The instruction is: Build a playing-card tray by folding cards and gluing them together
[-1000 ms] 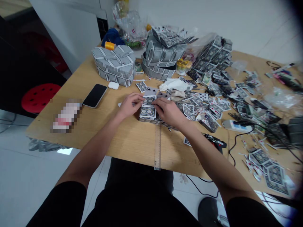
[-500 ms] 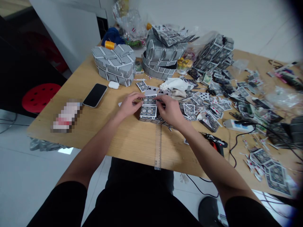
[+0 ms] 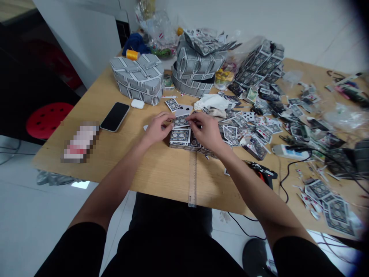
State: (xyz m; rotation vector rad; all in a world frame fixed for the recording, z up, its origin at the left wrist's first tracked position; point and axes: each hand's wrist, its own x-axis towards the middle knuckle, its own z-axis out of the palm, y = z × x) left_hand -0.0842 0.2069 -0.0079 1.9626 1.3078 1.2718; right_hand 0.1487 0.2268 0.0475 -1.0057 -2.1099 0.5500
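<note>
Well out past the left fingers lies a black phone (image 3: 115, 116), with a small white earbud case (image 3: 137, 103) just beyond it and a heart-shaped box (image 3: 138, 79) clad in playing cards farther back. The left hand (image 3: 157, 129) is curled, its thumb and fingertips nipping the left edge of a patterned card (image 3: 181, 121). That card sits on the far end of a small card-covered block (image 3: 181, 137), which rests on the wooden table (image 3: 161, 169) between the two hands (its near side faces the wrists). The right hand (image 3: 207, 132) mirrors the left, fingers bent and pinching the card's right edge, palm over the block's right flank. Below the fingers, towards the body, a clear ruler (image 3: 192, 179) runs to the table edge. Right of the right fingers spreads a litter of loose cards (image 3: 250, 127); nearer the forearm lies a glue gun (image 3: 263, 175), and beyond it a white power strip (image 3: 288, 152).
</note>
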